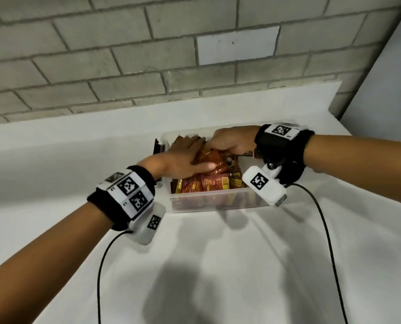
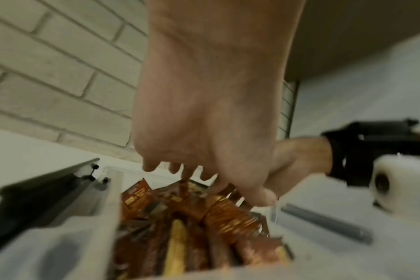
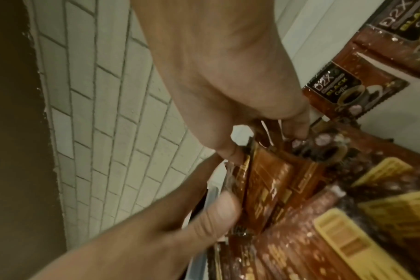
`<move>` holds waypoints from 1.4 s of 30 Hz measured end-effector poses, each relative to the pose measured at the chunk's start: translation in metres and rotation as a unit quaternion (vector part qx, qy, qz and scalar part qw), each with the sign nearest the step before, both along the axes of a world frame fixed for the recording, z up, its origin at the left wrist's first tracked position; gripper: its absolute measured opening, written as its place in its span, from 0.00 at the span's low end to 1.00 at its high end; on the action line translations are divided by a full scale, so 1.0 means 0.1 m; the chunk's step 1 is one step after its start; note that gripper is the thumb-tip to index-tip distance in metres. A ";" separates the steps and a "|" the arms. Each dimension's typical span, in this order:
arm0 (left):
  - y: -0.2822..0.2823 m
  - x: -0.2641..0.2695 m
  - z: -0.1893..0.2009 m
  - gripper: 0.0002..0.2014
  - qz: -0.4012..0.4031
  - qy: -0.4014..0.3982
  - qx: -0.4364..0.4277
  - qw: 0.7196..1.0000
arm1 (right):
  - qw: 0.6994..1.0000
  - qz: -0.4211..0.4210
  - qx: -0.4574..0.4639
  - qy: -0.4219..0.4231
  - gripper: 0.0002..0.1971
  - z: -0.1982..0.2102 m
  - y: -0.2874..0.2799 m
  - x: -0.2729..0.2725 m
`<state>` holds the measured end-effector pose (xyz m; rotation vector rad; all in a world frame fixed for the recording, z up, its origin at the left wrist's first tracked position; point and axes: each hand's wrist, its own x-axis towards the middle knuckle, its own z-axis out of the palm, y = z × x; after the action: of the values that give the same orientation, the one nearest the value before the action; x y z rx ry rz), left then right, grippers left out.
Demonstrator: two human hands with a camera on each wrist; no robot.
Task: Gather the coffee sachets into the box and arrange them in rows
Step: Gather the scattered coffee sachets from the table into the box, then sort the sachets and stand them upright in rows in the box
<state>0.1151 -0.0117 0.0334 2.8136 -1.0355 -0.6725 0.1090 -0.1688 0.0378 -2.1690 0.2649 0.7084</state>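
Note:
A clear plastic box [image 1: 208, 201] stands on the white-covered table and holds several red, brown and yellow coffee sachets [image 1: 208, 185]. My left hand [image 1: 199, 152] lies flat over the sachets at the box's far left, fingers straight and thumb stretched along them. My right hand [image 1: 220, 148] reaches in from the right with curled fingers. In the right wrist view it [image 3: 264, 140] pinches upright sachets [image 3: 271, 189] between thumb and fingers, while the left thumb [image 3: 216, 214] presses their side. The left wrist view shows my left hand [image 2: 204, 170] above the sachets [image 2: 228, 219] and the box wall [image 2: 110, 204].
A dark latch or lid part [image 1: 158, 148] sits at the box's left end. A grey brick wall [image 1: 124, 66] runs close behind the table, a white wall to the right. Black cables [image 1: 321, 218] trail over the cloth. A grey rod [image 2: 324, 221] lies right of the box.

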 end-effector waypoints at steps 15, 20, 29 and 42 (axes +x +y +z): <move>0.24 0.00 -0.41 0.43 -0.002 -0.043 -0.016 0.999 | 0.966 -0.105 0.121 0.205 0.38 -0.22 -0.26 -0.30; 0.27 0.02 -0.47 0.42 0.011 -0.059 -0.088 0.994 | 0.958 -0.084 0.191 0.199 0.32 -0.19 -0.01 -0.17; 0.29 0.03 -0.54 0.33 0.000 -0.087 -0.080 0.993 | 0.965 -0.130 0.145 0.174 0.37 -0.10 -0.27 -0.13; 0.30 0.02 -0.54 0.42 0.013 -0.074 -0.170 0.983 | 0.968 -0.116 0.153 0.161 0.34 -0.01 0.14 0.00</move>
<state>0.1169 0.0182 -0.0202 2.5997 -1.0206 -0.2547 0.1088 -0.1553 0.0366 -1.6931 0.5332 0.8997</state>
